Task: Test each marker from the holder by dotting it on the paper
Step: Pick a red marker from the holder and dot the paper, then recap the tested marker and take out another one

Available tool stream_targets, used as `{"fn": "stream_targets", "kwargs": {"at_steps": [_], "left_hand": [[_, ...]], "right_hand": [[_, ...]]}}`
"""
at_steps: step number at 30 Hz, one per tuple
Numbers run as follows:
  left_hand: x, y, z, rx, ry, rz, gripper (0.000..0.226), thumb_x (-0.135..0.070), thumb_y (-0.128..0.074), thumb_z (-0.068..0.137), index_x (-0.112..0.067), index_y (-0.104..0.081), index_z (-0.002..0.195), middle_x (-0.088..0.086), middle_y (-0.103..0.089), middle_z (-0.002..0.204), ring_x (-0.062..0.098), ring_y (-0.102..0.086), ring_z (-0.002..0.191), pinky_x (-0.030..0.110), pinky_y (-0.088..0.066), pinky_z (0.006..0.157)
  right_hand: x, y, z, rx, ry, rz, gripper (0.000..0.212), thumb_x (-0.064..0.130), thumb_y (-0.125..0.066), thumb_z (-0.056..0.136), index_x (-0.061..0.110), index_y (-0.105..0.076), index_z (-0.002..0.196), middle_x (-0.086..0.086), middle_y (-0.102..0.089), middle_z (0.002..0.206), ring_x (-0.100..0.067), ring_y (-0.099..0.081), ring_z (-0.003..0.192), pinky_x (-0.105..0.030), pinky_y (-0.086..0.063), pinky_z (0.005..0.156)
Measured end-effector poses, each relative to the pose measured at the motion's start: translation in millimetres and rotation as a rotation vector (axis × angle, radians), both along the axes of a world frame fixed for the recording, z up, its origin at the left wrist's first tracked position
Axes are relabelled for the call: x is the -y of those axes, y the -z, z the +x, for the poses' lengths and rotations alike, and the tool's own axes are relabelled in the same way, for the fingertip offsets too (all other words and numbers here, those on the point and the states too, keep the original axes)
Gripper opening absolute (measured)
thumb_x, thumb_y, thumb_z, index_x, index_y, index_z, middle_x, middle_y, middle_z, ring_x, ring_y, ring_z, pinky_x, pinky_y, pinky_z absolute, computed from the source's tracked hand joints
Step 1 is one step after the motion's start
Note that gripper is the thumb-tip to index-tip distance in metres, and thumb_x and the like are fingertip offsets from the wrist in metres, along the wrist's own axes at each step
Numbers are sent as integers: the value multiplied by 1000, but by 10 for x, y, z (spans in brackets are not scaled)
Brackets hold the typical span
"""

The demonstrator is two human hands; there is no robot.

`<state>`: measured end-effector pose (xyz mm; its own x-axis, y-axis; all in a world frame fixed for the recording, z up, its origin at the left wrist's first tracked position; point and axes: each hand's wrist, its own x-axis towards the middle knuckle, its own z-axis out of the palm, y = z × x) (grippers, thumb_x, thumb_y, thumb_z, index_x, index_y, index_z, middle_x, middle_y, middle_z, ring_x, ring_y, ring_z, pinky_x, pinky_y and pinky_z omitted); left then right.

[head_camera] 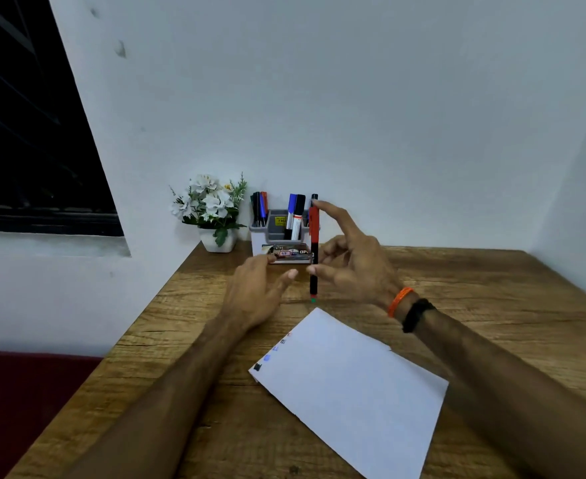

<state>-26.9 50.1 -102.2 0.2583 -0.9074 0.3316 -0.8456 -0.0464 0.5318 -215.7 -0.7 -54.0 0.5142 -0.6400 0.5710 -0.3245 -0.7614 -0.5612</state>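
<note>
The right hand (350,261) held a red-and-black marker (314,250) upright above the wooden bench (492,288), thumb against its lower barrel and forefinger near its top, tip just short of the paper (350,392). The left hand (260,292) hovered beside it, fingers loosely spread, holding nothing. Behind stood the holder (277,236) with more markers.

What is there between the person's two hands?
In the head view, a red and black marker stands upright between the left hand and the right hand, whose fingers touch it; behind it is the holder.
</note>
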Motion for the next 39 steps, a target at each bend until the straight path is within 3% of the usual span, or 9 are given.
{"fn": "stream_targets", "kwargs": {"at_steps": [3, 6, 17, 23, 28, 34, 39], "left_hand": [[160, 110, 26, 197, -95, 180, 82, -73, -31, 86, -15, -37, 143, 11, -35, 152, 29, -33, 138, 52, -28, 112], [226, 182, 46, 282, -81, 307, 82, -74, -23, 87, -18, -34, 146, 11, -22, 158, 30, -17, 146, 53, -15, 117], [266, 231, 79, 310, -71, 324, 82, -74, -16, 87, -21, -31, 148, 7, -17, 161, 26, -10, 148, 52, -10, 118], [259, 238, 83, 331, -67, 316, 81, -73, -16, 88, -22, -31, 148, 8, -18, 160, 25, -11, 148, 52, -10, 118], [270, 242, 88, 330, -69, 320, 81, -74, -16, 87, -22, -31, 148, 8, -19, 160, 25, -11, 148, 53, -10, 118], [277, 244, 93, 317, -70, 327, 83, -75, -15, 86, -22, -31, 148, 8, -18, 160, 26, -10, 148, 54, -10, 118], [250, 192, 126, 295, -63, 306, 79, -72, -21, 89, -19, -32, 147, 8, -22, 159, 25, -14, 148, 53, -11, 118]], "right_hand": [[249, -86, 69, 46, 61, 20, 98, 18, -84, 73, 48, -27, 147, 7, -72, 74, -2, -69, 72, -11, -49, 69], [495, -143, 144, 104, 104, -20, 98, 17, -84, 73, 42, -28, 149, 7, -72, 75, -2, -69, 74, -11, -51, 74], [1101, -368, 431, 173, 195, -102, 98, 14, -81, 74, 36, -25, 151, 5, -71, 77, -10, -71, 77, -25, -55, 88], [1228, -279, 505, 134, 237, -103, 96, 16, -81, 75, 39, -25, 150, 3, -72, 79, -11, -70, 76, -24, -55, 83], [1214, -121, 508, -32, 237, -31, 54, 17, -76, 82, 30, -56, 131, 1, -77, 89, -13, -71, 85, -40, -58, 89], [1138, -150, 536, -4, 272, -105, 59, 11, -71, 83, 23, -53, 138, -4, -66, 120, -17, -63, 95, -33, -53, 89], [998, -155, 725, 85, 242, -154, 42, 13, -72, 81, 16, -62, 122, 0, -67, 104, -14, -61, 83, -34, -56, 85]]}}
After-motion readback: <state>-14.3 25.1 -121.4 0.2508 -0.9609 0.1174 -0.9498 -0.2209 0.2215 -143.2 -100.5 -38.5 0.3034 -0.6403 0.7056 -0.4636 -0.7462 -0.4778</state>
